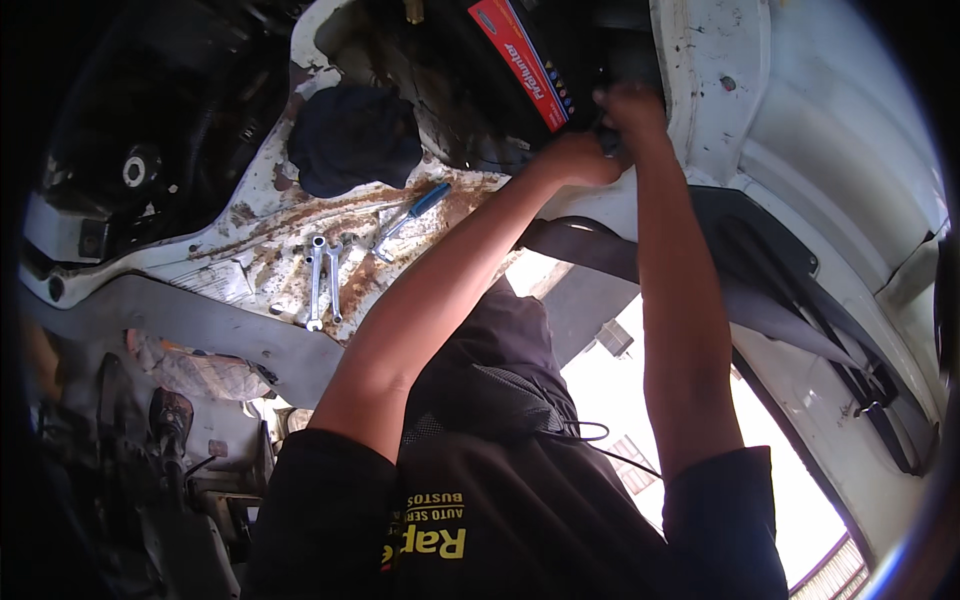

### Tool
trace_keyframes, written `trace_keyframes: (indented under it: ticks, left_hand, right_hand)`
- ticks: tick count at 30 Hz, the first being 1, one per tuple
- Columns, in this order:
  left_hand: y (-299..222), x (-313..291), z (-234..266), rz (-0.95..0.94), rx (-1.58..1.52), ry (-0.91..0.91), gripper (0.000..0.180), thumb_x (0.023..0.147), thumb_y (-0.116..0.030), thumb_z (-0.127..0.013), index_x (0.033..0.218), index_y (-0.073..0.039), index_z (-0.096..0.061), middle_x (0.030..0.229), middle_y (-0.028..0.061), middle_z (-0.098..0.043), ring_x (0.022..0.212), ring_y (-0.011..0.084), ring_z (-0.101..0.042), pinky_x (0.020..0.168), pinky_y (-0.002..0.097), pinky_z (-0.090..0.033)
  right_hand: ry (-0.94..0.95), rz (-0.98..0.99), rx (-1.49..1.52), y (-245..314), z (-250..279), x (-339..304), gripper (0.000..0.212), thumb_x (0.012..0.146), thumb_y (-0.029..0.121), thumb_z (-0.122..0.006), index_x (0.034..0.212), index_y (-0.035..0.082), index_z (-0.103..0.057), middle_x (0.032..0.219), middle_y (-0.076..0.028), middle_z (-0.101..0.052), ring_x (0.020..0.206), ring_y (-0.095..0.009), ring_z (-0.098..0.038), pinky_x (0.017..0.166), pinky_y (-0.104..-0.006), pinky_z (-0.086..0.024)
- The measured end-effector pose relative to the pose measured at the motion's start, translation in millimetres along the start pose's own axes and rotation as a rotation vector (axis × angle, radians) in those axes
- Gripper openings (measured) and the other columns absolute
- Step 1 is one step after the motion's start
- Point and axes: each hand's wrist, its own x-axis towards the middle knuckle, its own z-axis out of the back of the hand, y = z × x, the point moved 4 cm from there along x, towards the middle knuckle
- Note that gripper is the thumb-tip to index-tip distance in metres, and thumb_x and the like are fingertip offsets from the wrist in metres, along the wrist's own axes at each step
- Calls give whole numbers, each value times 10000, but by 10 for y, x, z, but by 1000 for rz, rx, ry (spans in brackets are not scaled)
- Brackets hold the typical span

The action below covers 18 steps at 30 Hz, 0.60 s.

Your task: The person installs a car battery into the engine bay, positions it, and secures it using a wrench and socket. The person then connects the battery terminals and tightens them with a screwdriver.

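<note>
Left hand point(585, 160) and right hand point(634, 110) close together, fingers seem curled; what they hold, I cannot tell. Black battery point(522, 68) just beside grip, upper left: probably heavy, stiff, maybe slippery; better hold both ends. Wrenches point(317, 285) lie lower left of grip.

White lettering point(524, 68) and symbols point(562, 88) mark the red label point(503, 35) of the black battery point(468, 75); below the battery, upside-down yellow lettering point(437, 542) on a black shirt point(560, 530); lower left of the battery, a pale sticker point(215, 283), its print illegible.
</note>
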Motion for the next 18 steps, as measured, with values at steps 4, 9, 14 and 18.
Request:
trace_keyframes:
  ticks: [4, 9, 14, 18]
  left_hand:
    - [-253, -6, -124, -59, 49, 138, 921, 980, -735, -595, 1317, 115, -710, 1212, 349, -752, 1169, 444, -751, 976, 477, -583]
    - [-62, -187, 52, 52, -23, 34, 1017, 970, -830, -536, 1262, 124, -730, 1155, 343, -767, 1143, 435, -762, 964, 497, -590]
    - [-144, -345, 7, 76, -57, -76, 995, 968, -834, -544, 1170, 116, -761, 1079, 327, -782, 1100, 447, -772, 979, 514, -599]
    - [-165, -447, 70, 36, 42, -182, 926, 982, -792, -564, 1077, 103, -784, 1040, 322, -784, 1074, 458, -772, 981, 527, -595]
  right_hand:
    - [18, -14, 115, -726, -45, 119, 195, 999, 86, -736, 1160, -14, -691, 1122, -109, -701, 967, -231, -706, 796, -376, -641]
    - [132, -488, 650, 93, 55, -148, 220, 1039, 165, -718, 1166, -14, -734, 1080, -158, -709, 903, -295, -724, 762, -394, -663]
    - [115, -523, 758, -74, 59, -140, 303, 1036, 159, -738, 1285, -1, -674, 1163, -131, -669, 941, -257, -683, 749, -373, -666]
    - [138, -556, 740, -46, -32, -143, 245, 1038, 174, -729, 1252, 60, -689, 1152, -95, -681, 941, -247, -662, 768, -410, -641]
